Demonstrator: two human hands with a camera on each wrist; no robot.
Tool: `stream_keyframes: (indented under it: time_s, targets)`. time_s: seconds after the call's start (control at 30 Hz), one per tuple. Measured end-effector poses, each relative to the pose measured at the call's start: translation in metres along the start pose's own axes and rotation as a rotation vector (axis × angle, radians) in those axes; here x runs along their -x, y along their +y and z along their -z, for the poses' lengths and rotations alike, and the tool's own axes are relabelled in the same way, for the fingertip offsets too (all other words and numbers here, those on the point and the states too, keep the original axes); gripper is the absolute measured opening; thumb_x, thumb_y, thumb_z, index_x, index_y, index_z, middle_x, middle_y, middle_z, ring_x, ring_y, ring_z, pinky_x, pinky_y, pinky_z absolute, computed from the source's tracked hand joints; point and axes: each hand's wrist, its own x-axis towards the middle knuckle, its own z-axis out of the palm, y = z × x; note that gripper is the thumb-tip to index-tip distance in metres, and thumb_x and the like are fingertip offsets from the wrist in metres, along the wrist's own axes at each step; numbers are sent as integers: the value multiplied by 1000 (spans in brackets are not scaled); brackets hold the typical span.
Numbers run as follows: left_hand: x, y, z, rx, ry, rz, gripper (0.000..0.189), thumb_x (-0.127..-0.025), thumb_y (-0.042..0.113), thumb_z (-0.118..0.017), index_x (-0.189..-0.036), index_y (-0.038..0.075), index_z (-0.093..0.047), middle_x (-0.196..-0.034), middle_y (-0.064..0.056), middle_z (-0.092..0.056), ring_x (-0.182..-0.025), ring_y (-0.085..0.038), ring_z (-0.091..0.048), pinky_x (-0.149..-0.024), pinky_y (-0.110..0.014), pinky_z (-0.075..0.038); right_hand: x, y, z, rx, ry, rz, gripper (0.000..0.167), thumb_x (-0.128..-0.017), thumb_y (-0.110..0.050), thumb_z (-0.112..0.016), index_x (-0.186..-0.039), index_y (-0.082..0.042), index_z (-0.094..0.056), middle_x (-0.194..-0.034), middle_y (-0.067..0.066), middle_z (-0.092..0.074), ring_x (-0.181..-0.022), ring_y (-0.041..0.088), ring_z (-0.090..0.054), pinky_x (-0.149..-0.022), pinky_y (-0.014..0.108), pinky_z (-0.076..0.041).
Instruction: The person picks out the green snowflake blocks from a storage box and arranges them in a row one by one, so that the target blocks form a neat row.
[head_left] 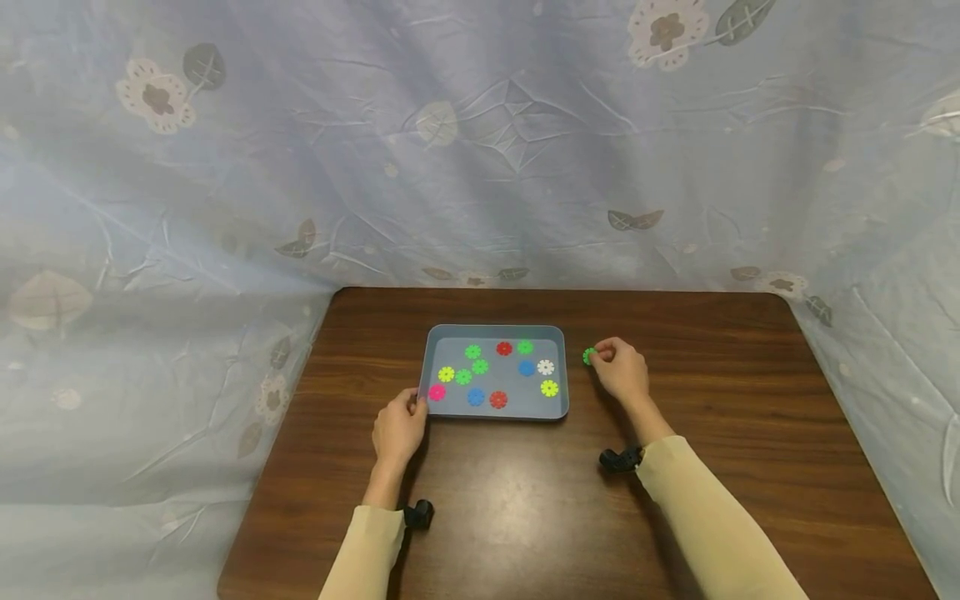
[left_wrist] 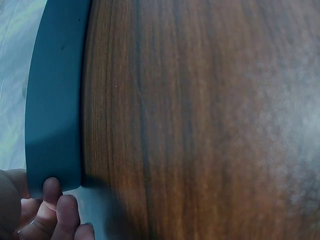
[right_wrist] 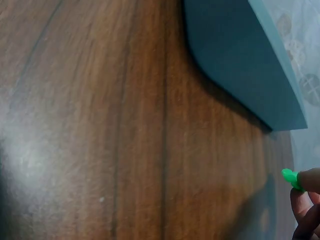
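Note:
A shallow grey-blue tray [head_left: 517, 412] lies on the table with several flower-shaped plastic discs in it, among them a pink disc [head_left: 437, 392], a white disc [head_left: 546, 367] and a red disc [head_left: 498, 400]. My left hand [head_left: 399, 427] grips the tray's near left corner, its fingertips against the outer wall [left_wrist: 55, 110] in the left wrist view. Right of the tray, my right hand [head_left: 624, 372] pinches a green disc [head_left: 588, 357] between thumb and fingers. In the right wrist view that green disc [right_wrist: 290, 178] shows edge-on beside the tray's side [right_wrist: 245, 60].
The wooden table [head_left: 510, 517] has rounded far corners. A pale floral cloth [head_left: 480, 167] hangs behind it and on both sides. Black wrist cameras sit on both wrists, below the cuffs of the light yellow sleeves [head_left: 712, 508].

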Motion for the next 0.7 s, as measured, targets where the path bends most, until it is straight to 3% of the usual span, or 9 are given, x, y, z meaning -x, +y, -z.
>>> stream_keyframes:
  time_s: [0.4, 0.7]
  targets:
    - [0, 0, -1, -7, -2, 4, 32, -99, 27, -62, -124, 12, -75, -68, 4, -59, -56, -17, -50, -50, -36, -39, 0, 12, -4, 74, -19, -28, 30, -99, -27, -68, -115, -2, -69, -104, 14, -73, -94, 34, -68, -80, 51, -50]
    - [1, 1, 0, -5, 2, 5, 29, -99, 25, -64, -123, 11, -76, -67, 4, -58, -55, -17, -50, -49, -36, -39, 1, 18, -4, 102, -28, -70, 31, -98, -30, -68, -113, -3, -70, -104, 13, -72, -94, 32, -67, -78, 50, -50]
